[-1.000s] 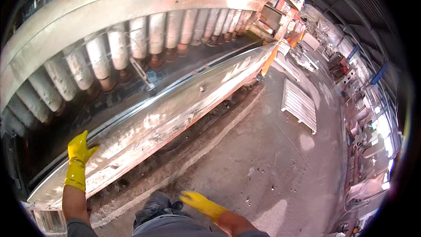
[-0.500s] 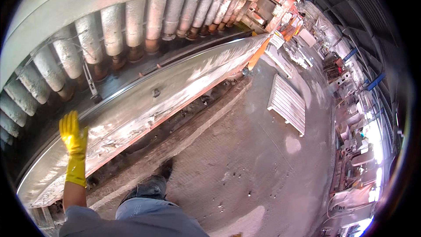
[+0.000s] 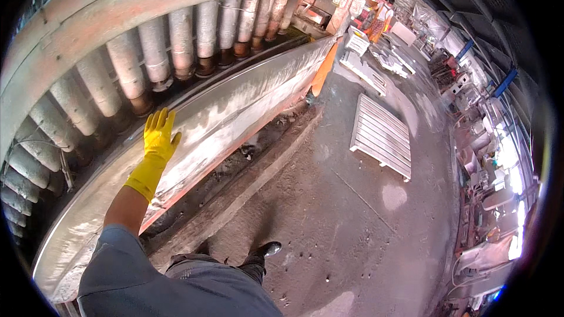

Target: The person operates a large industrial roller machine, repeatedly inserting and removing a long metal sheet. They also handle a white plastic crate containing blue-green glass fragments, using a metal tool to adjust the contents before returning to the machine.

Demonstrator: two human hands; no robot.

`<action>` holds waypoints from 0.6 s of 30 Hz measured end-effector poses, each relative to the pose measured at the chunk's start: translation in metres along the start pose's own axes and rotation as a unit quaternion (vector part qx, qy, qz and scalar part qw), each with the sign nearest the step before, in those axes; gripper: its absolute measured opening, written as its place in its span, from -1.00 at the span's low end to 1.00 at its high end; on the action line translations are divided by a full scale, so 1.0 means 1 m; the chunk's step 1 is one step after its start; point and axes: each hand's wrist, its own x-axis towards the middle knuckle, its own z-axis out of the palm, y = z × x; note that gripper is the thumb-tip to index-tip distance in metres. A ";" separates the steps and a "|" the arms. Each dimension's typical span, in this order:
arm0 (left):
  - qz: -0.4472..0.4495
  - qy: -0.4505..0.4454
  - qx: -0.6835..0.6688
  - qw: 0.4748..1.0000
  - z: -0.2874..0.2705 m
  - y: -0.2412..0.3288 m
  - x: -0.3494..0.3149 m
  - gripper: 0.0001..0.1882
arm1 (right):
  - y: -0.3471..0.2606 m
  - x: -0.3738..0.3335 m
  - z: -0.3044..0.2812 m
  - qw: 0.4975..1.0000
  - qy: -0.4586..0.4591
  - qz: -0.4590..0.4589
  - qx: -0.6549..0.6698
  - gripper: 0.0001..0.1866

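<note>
My left hand (image 3: 160, 135), in a yellow rubber glove, lies over the upper edge of a long, pale metal side panel (image 3: 217, 114). Its fingers are stretched out and nothing is in them. Whether the palm rests on the panel or hovers just above it, I cannot tell. Behind the panel stands a row of thick grey cylinders (image 3: 154, 53) with rusty lower ends, under a broad pale beam (image 3: 135, 0). My right hand is out of the picture.
A low concrete kerb (image 3: 235, 194) runs along the panel's foot. White slatted pallets (image 3: 382, 135) lie on the wet grey floor (image 3: 329, 217) to the right. An orange piece (image 3: 323, 73) stands at the panel's far end. Far off, a person (image 3: 379, 20) in orange stands among machinery.
My left hand has moved to the right and forward along the panel, fingers still stretched. I have stepped forward, and one shoe now shows. The tip of something yellow at the bottom edge is gone.
</note>
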 end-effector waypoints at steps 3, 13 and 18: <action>-0.032 0.043 0.037 0.998 0.044 0.034 0.039 -0.22 | -0.041 0.052 -0.018 1.000 0.000 0.031 0.007 -0.39; -0.173 0.088 0.159 0.968 0.098 0.071 0.083 -0.26 | -0.321 0.239 -0.101 0.999 -0.027 -0.035 0.026 -0.38; -0.184 0.118 0.207 0.954 0.132 0.116 0.134 -0.23 | -0.542 0.330 -0.049 0.979 -0.094 -0.180 0.005 -0.40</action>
